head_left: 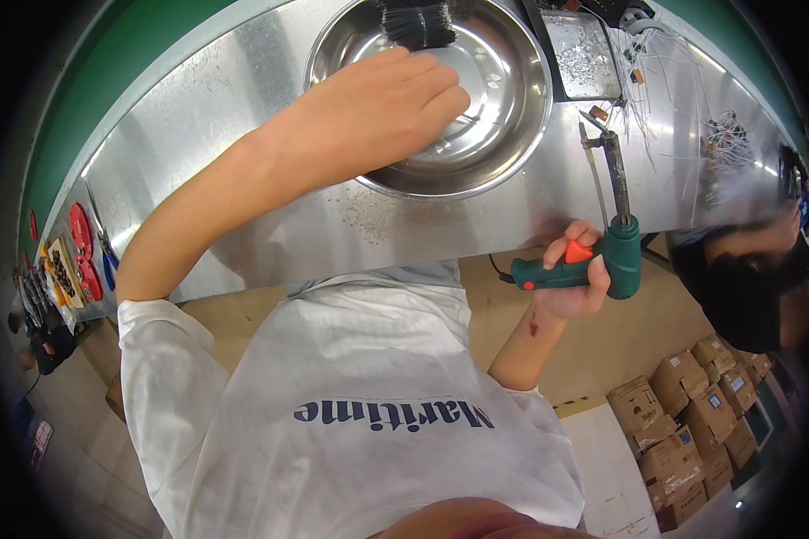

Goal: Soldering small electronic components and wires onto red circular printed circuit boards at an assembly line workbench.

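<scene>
My left hand (pixel 395 103) reaches over the wide steel bowl (pixel 503 171), its fingers curled and the fingertips hidden from view. Just beyond its knuckles, inside the bowl's far side, lies a bundle of short black wires (pixel 420 25). Whatever the fingers hold, if anything, cannot be made out. At the table's front edge, my right hand (pixel 573 278) is wrapped round the handle of a green soldering gun (pixel 624 256) with a red trigger. The gun's metal barrel points away over the table. A thin feed tube (pixel 595 175) runs beside it, and a small brown part (pixel 598 113) lies near its tip.
A square metal tray (pixel 584 58) stands right of the bowl. Several white-wired parts (pixel 726 144) lie farther right. Pliers (pixel 106 256) and red spools (pixel 83 242) are at the left. Crumbs (pixel 368 216) lie before the bowl. Another person's arm (pixel 755 238) is at the right; cardboard boxes (pixel 674 458) are stacked below.
</scene>
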Motion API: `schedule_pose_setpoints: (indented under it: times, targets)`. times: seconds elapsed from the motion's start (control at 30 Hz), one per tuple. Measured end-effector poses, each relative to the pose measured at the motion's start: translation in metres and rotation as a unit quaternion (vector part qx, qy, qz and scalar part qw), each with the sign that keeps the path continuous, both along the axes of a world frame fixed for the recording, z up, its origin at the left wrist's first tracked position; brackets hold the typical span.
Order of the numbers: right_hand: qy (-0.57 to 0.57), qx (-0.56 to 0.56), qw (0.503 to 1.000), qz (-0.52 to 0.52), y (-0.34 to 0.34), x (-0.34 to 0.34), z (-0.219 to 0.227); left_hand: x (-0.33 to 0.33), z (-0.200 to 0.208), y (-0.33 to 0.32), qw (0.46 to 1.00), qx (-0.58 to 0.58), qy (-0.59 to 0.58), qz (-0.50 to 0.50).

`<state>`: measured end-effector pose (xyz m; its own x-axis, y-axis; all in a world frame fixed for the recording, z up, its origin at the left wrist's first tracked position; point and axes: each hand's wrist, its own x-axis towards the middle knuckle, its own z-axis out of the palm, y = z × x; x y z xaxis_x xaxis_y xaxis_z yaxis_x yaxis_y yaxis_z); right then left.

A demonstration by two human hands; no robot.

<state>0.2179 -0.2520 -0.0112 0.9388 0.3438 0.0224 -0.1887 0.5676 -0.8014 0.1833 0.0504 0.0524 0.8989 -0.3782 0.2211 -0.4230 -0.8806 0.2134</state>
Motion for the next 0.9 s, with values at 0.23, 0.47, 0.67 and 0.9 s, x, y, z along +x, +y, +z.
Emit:
schedule_pose_setpoints:
  times: [0.23, 0.47, 0.67, 0.9]
  targets:
    - [-0.004, 0.009, 1.0, 0.015, 0.0, 0.001, 0.0, -0.01, -0.005, 0.008, 0.993, -0.119, 0.002, 0.029]
    - [-0.004, -0.005, 1.0, 0.005, -0.001, 0.001, 0.0, -0.018, 0.008, 0.013, 0.972, -0.211, 0.065, 0.076]
    - [-0.005, -0.018, 1.0, -0.003, 0.0, 0.0, 0.0, -0.024, 0.018, 0.017, 0.932, -0.301, 0.149, 0.136]
    - [0.005, -0.039, 0.999, -0.025, 0.001, -0.001, 0.0, -0.027, 0.011, 0.02, 0.913, -0.372, 0.085, 0.148]
